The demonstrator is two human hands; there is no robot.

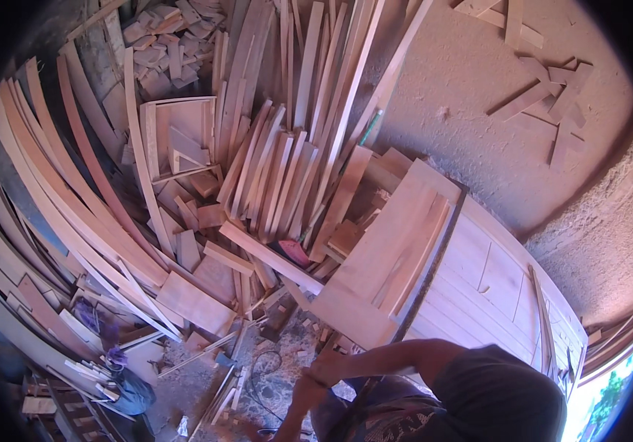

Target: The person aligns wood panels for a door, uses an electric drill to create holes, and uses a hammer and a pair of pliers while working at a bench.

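My right arm, in a dark sleeve, reaches across from the lower right. My right hand (326, 365) is closed at the near edge of a pale wooden panel (360, 291). My left hand (307, 389) comes up from the lower edge and meets it, its fingers curled. Something small and dark shows between the two hands, too little of it to name. A long dark metal bar (430, 274), like a bar clamp, lies across the wooden work; its lower part passes beside my right forearm. To its right lies a large boarded wooden panel (471, 283), like a door.
Long curved boards (73, 177) lean at the left. Upright slats (276, 173) and a pile of offcuts (169, 44) fill the back. A dark bag (134, 394) sits lower left. Wood scraps (552, 96) lie on the dusty floor at the far right; shavings and thin strips cover the near floor.
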